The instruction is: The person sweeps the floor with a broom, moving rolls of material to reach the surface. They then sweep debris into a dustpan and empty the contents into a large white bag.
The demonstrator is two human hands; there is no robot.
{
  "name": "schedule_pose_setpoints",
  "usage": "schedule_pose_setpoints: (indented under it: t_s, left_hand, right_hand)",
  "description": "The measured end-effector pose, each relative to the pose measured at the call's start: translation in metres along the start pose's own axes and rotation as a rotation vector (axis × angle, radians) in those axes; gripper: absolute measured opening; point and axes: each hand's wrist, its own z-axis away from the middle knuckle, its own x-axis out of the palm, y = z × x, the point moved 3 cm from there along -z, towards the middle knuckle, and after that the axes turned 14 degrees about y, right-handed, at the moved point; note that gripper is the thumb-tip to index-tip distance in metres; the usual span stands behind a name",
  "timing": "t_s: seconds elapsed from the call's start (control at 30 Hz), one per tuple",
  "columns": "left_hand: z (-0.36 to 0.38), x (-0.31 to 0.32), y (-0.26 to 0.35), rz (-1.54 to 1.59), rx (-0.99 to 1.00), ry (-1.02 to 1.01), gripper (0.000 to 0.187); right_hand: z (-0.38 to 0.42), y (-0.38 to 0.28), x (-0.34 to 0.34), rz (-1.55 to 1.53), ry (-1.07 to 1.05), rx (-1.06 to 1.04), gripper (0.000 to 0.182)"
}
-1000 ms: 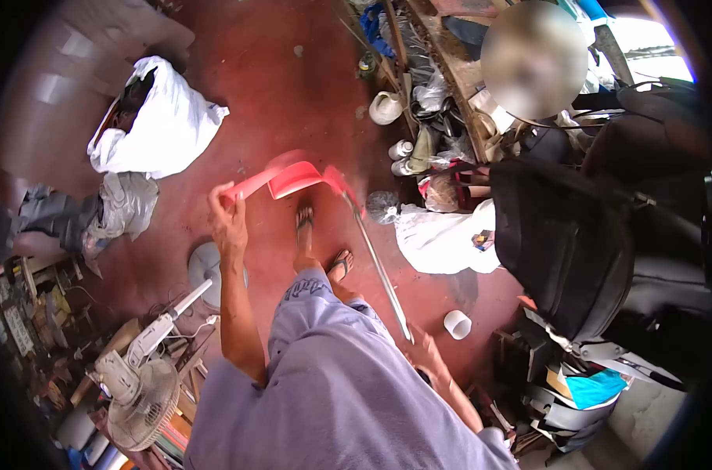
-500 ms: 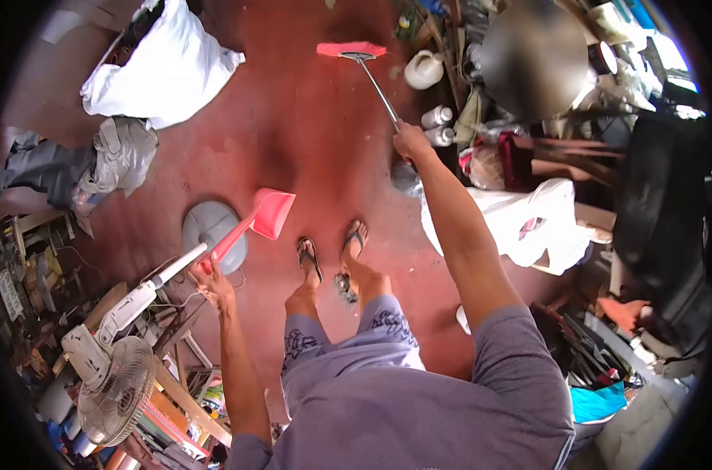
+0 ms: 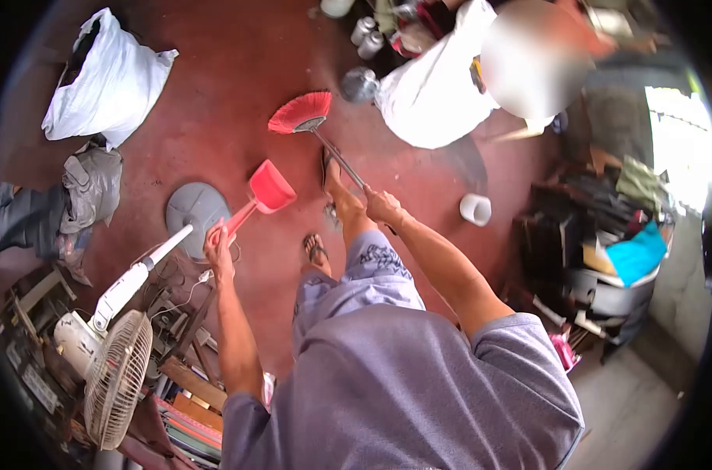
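Note:
In my left hand [image 3: 219, 239] is the handle of a red dustpan [image 3: 271, 188], its pan pointing up and to the right over the red floor [image 3: 238, 102]. My right hand [image 3: 383, 207] grips the metal stick of a broom [image 3: 302, 114] with a fan of red bristles. The broom head lies a little beyond the dustpan, apart from it, near my forward foot in a flip-flop [image 3: 329, 168]. Close to my left hand stands the white pole and round grey base [image 3: 195, 215] of a stand fan [image 3: 119, 380].
A white sack [image 3: 109, 82] and grey plastic bag [image 3: 93, 188] sit at the far left. Ahead on the right lies a big white sack [image 3: 434, 90], with a dark plastic bundle [image 3: 360, 84] beside it. A white container [image 3: 475, 209] stands on the floor right of my arm. Clutter lines both sides.
My right hand has drawn the broom back toward me and left, bringing its head near the dustpan. One foot has stepped forward, and the view has turned to the right.

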Motion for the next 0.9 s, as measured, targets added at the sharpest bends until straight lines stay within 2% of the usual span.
schedule_pose_setpoints:
  t_s: [0.1,0.13,0.23,0.3,0.33,0.43,0.53,0.63,0.73,0.87,0.9]
  left_hand:
    - [0.001,-0.006,-0.026,0.06,-0.046,-0.142,0.018]
    - [0.007,-0.01,-0.03,0.071,-0.056,-0.157,0.018]
    - [0.029,-0.01,-0.029,0.066,-0.048,-0.192,0.021]
    - [0.044,-0.002,-0.031,0.041,-0.03,-0.221,0.021]
    - [0.053,0.002,-0.032,0.011,-0.025,-0.241,0.024]
    - [0.073,0.008,-0.04,0.022,-0.016,-0.291,0.022]
    - [0.093,0.006,-0.043,-0.012,0.004,-0.331,0.023]
    - [0.114,0.002,-0.036,-0.03,0.012,-0.346,0.024]
    - [0.138,0.004,-0.03,-0.047,0.024,-0.348,0.025]
    - [0.168,0.021,-0.034,-0.123,0.062,-0.372,0.025]
    - [0.172,0.029,-0.039,-0.124,0.054,-0.379,0.025]
  right_hand:
    - [0.06,0.033,0.037,0.025,0.047,0.008,0.065]
    - [0.082,0.046,0.047,0.017,0.059,0.008,0.058]
    - [0.143,0.091,0.094,-0.066,0.302,-0.113,0.049]
    - [0.194,0.105,0.096,-0.086,0.173,0.119,0.042]
    - [0.216,0.112,0.098,-0.035,0.125,0.083,0.048]
    - [0.27,0.126,0.089,-0.117,0.112,0.177,0.05]
    - [0.331,0.142,0.058,-0.384,-0.028,0.404,0.052]
    - [0.391,0.175,0.057,-0.545,0.056,0.447,0.052]
    - [0.413,0.219,0.081,-0.545,0.26,0.461,0.052]
    - [0.361,0.287,0.108,-0.571,0.413,0.414,0.057]
    - [0.34,0.298,0.101,-0.648,0.436,0.484,0.056]
